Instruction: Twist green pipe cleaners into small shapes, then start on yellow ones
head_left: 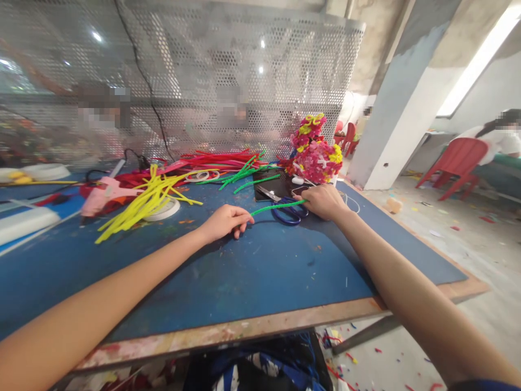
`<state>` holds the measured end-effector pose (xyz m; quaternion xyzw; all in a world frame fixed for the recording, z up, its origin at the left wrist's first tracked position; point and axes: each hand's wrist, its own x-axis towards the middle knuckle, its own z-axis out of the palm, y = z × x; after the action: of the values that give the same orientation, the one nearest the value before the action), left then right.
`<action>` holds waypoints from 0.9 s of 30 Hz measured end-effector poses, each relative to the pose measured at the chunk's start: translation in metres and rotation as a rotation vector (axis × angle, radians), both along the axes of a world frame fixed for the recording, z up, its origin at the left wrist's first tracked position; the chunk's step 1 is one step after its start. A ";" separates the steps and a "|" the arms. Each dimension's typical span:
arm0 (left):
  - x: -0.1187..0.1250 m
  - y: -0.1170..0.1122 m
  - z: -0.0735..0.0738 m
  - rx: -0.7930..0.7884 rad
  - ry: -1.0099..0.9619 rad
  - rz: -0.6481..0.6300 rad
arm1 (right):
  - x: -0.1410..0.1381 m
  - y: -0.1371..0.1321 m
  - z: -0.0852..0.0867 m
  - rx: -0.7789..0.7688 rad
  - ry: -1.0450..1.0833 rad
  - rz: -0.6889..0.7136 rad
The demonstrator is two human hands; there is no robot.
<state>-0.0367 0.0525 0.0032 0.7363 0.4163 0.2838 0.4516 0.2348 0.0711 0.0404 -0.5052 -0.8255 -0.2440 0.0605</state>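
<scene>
Two bare arms reached out over the blue table. Left hand pinched one end of a green fuzzy stick with curled fingers. Right hand held the other end, closed around it, right beside blue scissors. Yellow fuzzy sticks lay further left, near a pink glue gun. Bright flowers stood behind the right hand.

A green pipe cleaner (fuzzy, nearly straight) lies over blue-handled scissors.
</scene>
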 end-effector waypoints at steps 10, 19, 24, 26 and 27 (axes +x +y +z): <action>0.008 -0.005 -0.007 0.073 -0.081 0.174 | -0.002 0.010 -0.007 -0.419 1.363 0.078; 0.034 -0.028 -0.004 0.092 -0.136 0.197 | -0.038 -0.005 0.002 -0.852 2.556 0.515; 0.062 -0.038 -0.004 0.172 -0.139 0.181 | -0.046 -0.012 0.006 -0.816 2.678 0.607; 0.076 -0.038 -0.004 0.191 -0.150 0.205 | -0.053 -0.013 0.010 -0.824 2.682 0.566; 0.082 -0.038 -0.004 0.198 -0.155 0.217 | -0.058 -0.013 0.012 -0.815 2.671 0.544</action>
<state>0.0454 0.0149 -0.0009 0.7038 0.4272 0.4266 0.3744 0.1772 0.0581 0.0526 -0.1622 -0.2303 0.6786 0.6784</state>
